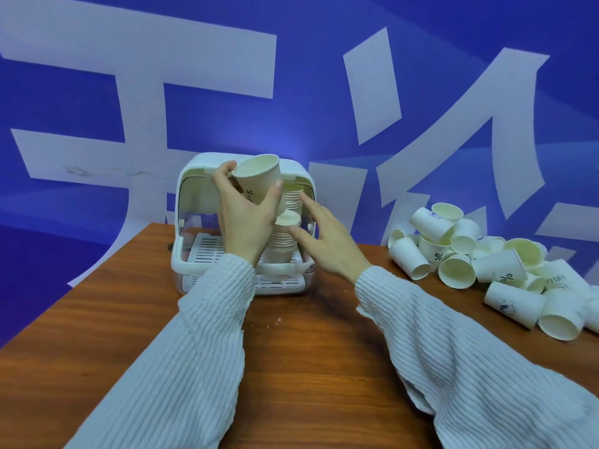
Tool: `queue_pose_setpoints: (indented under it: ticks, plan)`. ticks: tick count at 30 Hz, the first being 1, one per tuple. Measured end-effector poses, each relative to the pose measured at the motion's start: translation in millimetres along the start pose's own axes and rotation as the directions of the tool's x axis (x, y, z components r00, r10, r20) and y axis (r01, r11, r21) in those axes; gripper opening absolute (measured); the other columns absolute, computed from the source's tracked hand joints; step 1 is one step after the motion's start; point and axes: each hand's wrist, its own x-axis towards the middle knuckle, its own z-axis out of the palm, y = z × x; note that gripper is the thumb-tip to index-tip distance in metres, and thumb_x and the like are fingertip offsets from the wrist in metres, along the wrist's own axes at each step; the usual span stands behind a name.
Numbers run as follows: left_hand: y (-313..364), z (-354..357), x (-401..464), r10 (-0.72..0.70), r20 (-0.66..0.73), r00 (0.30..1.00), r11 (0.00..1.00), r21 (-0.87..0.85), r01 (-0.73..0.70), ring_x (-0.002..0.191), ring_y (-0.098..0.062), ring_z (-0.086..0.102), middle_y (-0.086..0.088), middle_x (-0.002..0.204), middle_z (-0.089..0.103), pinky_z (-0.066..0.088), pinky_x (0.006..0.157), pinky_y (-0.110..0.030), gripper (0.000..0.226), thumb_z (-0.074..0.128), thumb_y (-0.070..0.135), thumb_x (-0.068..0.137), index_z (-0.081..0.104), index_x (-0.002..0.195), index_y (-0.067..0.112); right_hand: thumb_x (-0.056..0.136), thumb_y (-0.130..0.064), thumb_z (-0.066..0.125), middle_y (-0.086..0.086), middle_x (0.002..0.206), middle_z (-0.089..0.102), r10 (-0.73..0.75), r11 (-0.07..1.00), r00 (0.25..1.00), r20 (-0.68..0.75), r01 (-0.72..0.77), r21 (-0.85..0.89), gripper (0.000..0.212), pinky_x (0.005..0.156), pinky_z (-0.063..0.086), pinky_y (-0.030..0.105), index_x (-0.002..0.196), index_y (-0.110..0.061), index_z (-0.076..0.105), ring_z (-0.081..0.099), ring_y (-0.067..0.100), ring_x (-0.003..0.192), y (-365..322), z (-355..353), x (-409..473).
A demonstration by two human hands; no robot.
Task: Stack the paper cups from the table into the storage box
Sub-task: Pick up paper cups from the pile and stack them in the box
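Head view: left hand (246,218) grips a paper cup (259,179) mouth-up above the stacks (285,231) in the storage box (194,222), likely for nesting. Right hand (324,241), fingers relaxed, steadies a stack. Loose cups (486,254) crowd the surface (129,319).

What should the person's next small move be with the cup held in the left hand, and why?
Probably lower the cup onto a stack inside the storage box. The left hand grips it just above the stacks, while the right hand, fingers straight, reaches toward them as if to steady them.
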Motion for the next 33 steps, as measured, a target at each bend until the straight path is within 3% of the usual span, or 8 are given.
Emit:
queue_pose_setpoints:
  ticks: [4,8,11,16,20,22,27,33]
  plan:
    - [-10.9,15.4,9.4,0.008,0.175,0.985,0.955,0.289,-0.059,0.127,-0.027,0.051,-0.008,0.139,0.051,0.043,0.106,-0.04,0.078,0.077,0.039,0.084,0.035,0.148,0.021,0.101,-0.052,0.055,-0.007,0.157,0.045,0.021,1.0,1.0,-0.011,-0.021,0.018,0.067,0.112,0.042,0.033,0.161,-0.035,0.029,0.045,0.008,0.14,6.6,-7.7,-19.1]
    - [-24.8,18.4,-2.2,-0.002,0.362,0.932,0.643,0.714,-0.276,0.131,-0.036,0.041,-0.014,0.142,0.046,0.034,0.107,-0.05,0.082,0.044,0.068,0.092,0.027,0.158,0.022,0.101,-0.051,0.056,-0.009,0.146,0.056,0.103,0.991,0.993,-0.056,-0.098,0.087,0.06,0.104,0.042,0.026,0.156,-0.034,0.039,0.051,0.004,0.132,23.7,-20.0,-31.5]
    - [-24.3,13.7,-3.8,-0.011,0.356,0.934,0.55,0.783,-0.292,0.128,-0.034,0.036,-0.015,0.143,0.042,0.03,0.105,-0.05,0.073,0.022,0.069,0.098,0.047,0.147,0.02,0.101,-0.051,0.056,-0.009,0.135,0.06,0.194,0.973,0.976,-0.103,-0.178,0.146,0.057,0.103,0.045,0.028,0.153,-0.031,0.043,0.056,0.006,0.124,40.8,-28.7,-42.2]
    - [-34.7,12.2,-11.1,-0.107,0.383,0.917,0.513,0.812,-0.279,0.133,-0.039,0.034,-0.018,0.151,0.039,0.029,0.108,-0.053,0.061,0.029,0.056,0.101,0.048,0.147,0.021,0.101,-0.048,0.057,-0.009,0.132,0.061,0.357,0.919,0.912,-0.201,-0.305,0.249,0.049,0.108,0.046,0.035,0.146,-0.031,0.05,0.056,0.009,0.125,83.7,-36.7,-64.1]
    - [-28.4,15.0,-5.1,-0.165,0.402,0.901,0.431,0.851,-0.3,0.135,-0.04,0.032,-0.017,0.152,0.041,0.028,0.109,-0.055,0.065,0.026,0.06,0.099,0.05,0.144,0.02,0.099,-0.036,0.058,0.001,0.148,0.048,0.441,0.886,0.794,-0.419,-0.458,0.066,0.045,0.109,0.037,0.033,0.143,-0.027,0.056,0.046,0.02,0.137,127.1,-46.9,-81.5]
    - [-25.1,20.2,-10.2,-0.125,0.394,0.911,0.478,0.828,-0.293,0.141,-0.039,0.024,-0.015,0.156,0.036,0.024,0.112,-0.057,0.063,0.033,0.061,0.099,0.046,0.147,0.023,0.098,-0.034,0.057,0.007,0.155,0.041,0.443,0.855,0.778,-0.445,-0.517,-0.054,0.049,0.113,0.038,0.04,0.147,-0.026,0.051,0.041,0.027,0.141,145.3,-56.9,-86.9]
    - [-7.4,45.3,-71.6,0.276,0.374,0.885,0.727,0.521,-0.447,0.137,-0.033,0.033,-0.008,0.145,0.047,0.031,0.113,-0.053,0.052,0.056,0.042,0.093,0.053,0.14,0.018,0.099,-0.038,0.058,0.011,0.161,0.029,0.441,0.748,0.859,-0.259,-0.511,-0.424,0.059,0.12,0.032,0.041,0.155,-0.026,0.041,0.031,0.03,0.147,184.0,-69.5,-87.6]
    - [-19.2,75.7,-142.3,0.195,0.586,0.786,0.811,0.354,-0.465,0.134,-0.025,0.04,-0.001,0.142,0.047,0.039,0.111,-0.052,0.053,0.061,0.038,0.092,0.052,0.141,0.019,0.094,-0.022,0.066,0.009,0.127,0.047,0.362,0.813,0.832,-0.421,-0.502,-0.293,0.03,0.093,0.048,0.037,0.121,-0.015,0.056,0.056,0.029,0.112,187.2,-71.2,-84.8]
